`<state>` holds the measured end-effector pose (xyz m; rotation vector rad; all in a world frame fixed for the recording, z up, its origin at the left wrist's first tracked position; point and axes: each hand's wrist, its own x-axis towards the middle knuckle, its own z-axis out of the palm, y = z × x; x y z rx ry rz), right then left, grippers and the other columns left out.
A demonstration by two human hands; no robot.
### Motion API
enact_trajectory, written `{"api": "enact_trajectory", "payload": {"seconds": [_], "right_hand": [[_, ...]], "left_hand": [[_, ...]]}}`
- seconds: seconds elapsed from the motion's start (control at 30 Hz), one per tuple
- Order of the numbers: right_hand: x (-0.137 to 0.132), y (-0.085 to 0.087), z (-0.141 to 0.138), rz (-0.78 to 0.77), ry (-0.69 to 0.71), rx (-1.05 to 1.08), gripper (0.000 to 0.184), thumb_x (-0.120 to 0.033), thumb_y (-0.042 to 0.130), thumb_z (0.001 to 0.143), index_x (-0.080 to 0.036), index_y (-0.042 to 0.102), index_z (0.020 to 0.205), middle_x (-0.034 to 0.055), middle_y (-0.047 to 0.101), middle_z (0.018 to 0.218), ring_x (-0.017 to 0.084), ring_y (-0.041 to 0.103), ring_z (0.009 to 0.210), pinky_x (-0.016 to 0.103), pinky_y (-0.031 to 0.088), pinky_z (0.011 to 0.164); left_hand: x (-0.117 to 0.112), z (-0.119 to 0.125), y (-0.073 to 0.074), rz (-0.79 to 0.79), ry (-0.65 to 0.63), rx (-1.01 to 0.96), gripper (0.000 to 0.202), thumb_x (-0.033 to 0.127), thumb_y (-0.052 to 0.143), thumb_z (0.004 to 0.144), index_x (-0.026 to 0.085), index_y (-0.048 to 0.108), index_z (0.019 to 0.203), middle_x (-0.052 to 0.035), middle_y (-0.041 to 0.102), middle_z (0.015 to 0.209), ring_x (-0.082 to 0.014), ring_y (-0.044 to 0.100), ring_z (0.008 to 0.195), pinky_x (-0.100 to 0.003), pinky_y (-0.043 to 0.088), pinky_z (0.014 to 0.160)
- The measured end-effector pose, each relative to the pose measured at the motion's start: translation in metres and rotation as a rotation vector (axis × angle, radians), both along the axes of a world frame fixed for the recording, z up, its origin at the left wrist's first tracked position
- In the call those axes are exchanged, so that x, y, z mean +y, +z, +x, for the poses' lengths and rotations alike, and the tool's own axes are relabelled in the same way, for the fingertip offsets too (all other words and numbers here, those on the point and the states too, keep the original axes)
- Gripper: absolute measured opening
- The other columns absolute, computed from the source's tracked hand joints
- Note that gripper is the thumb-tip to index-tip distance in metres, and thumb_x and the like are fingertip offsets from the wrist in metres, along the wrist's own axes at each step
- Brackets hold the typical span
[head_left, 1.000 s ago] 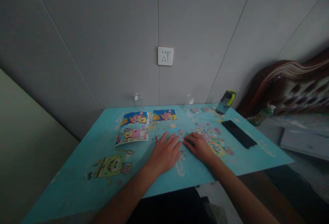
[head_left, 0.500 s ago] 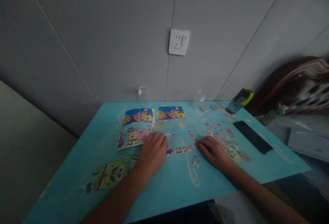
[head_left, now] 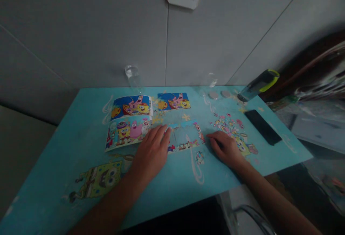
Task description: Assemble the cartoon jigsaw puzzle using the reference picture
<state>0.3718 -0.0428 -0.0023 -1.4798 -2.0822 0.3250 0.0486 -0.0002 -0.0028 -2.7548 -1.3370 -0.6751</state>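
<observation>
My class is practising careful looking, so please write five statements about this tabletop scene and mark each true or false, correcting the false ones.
1. The dark flat slab lies to the right of the heap of loose pieces. True.
2. The left hand is on the dark flat slab. False: it is at the left end of the picture border.
3. The picture border has a gap in its middle. True.
4. The bottle with the yellow-green handle is at the front left of the table. False: it is at the back right.
5. Two round discs lie near the table's back edge. True.
</observation>
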Motion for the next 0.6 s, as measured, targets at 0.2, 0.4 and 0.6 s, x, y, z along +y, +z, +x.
{"api": "enact_trajectory", "payload": {"seconds": [0.2,0.4,0.6], "right_hand": [[-0.010,0.008,-0.001,0.046,-0.030,0.075,0.020,-0.023,0.055,0.101,-0.022,0.071,0.112,0.0077,0.071,0.094,0.022,0.066,0.085,0.040,0.054,0.078],[-0.051,0.009,-0.021,-0.022,0.069,0.145,0.022,-0.026,0.062,0.099,-0.029,0.071,0.119,0.0068,0.072,0.098,0.024,0.067,0.089,0.043,0.056,0.079],[-0.069,0.001,-0.039,-0.046,0.049,-0.036,0.031,-0.034,0.064,0.099,-0.027,0.071,0.128,0.0093,0.069,0.099,0.026,0.064,0.087,0.046,0.054,0.079]], "left_hand": [[0.000,-0.006,0.001,-0.009,0.016,0.044,0.041,0.013,0.043,0.099,0.012,0.057,0.137,-0.0173,0.058,0.140,-0.0307,0.053,0.133,-0.052,0.045,0.116],[0.004,-0.009,-0.001,-0.015,0.025,0.094,0.038,0.023,0.042,0.103,0.013,0.057,0.137,-0.0164,0.059,0.140,-0.0298,0.056,0.130,-0.052,0.048,0.113],[0.001,-0.006,-0.001,-0.068,0.019,0.122,0.046,0.038,0.045,0.104,0.010,0.054,0.140,-0.0173,0.057,0.144,-0.0310,0.054,0.134,-0.052,0.044,0.117]]}}
